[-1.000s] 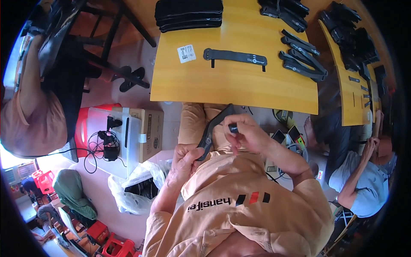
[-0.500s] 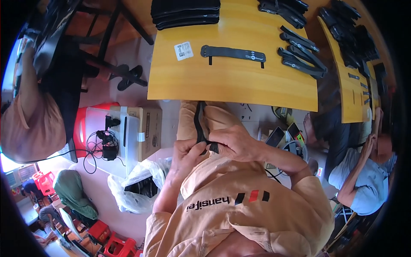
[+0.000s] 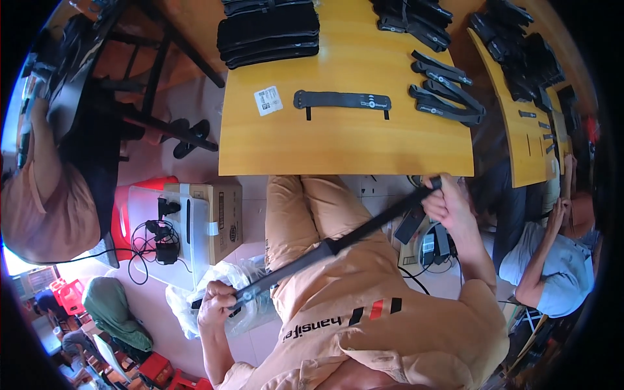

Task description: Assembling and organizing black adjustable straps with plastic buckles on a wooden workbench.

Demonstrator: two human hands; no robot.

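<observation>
I hold a long black strap (image 3: pixel 338 244) stretched out across my lap, running from lower left to upper right. My left hand (image 3: pixel 218 305) grips its lower end, which carries a small metal piece. My right hand (image 3: pixel 448 201) grips the upper end just below the front edge of the yellow wooden table (image 3: pixel 351 146). On the table lies one flat black strap (image 3: pixel 341 101) beside a small white label (image 3: pixel 268 101).
Black straps (image 3: pixel 445 88) lie at the table's right, stacked black pads (image 3: pixel 270 29) at its far edge. A cardboard box (image 3: pixel 211 218) and plastic bag (image 3: pixel 237 286) sit on the floor at my left. Other people sit at left (image 3: pixel 39 195) and right (image 3: pixel 552 260).
Earlier both hands were close together over my lap with the strap bunched between them. Now the hands have moved far apart and the strap is pulled out straight.
</observation>
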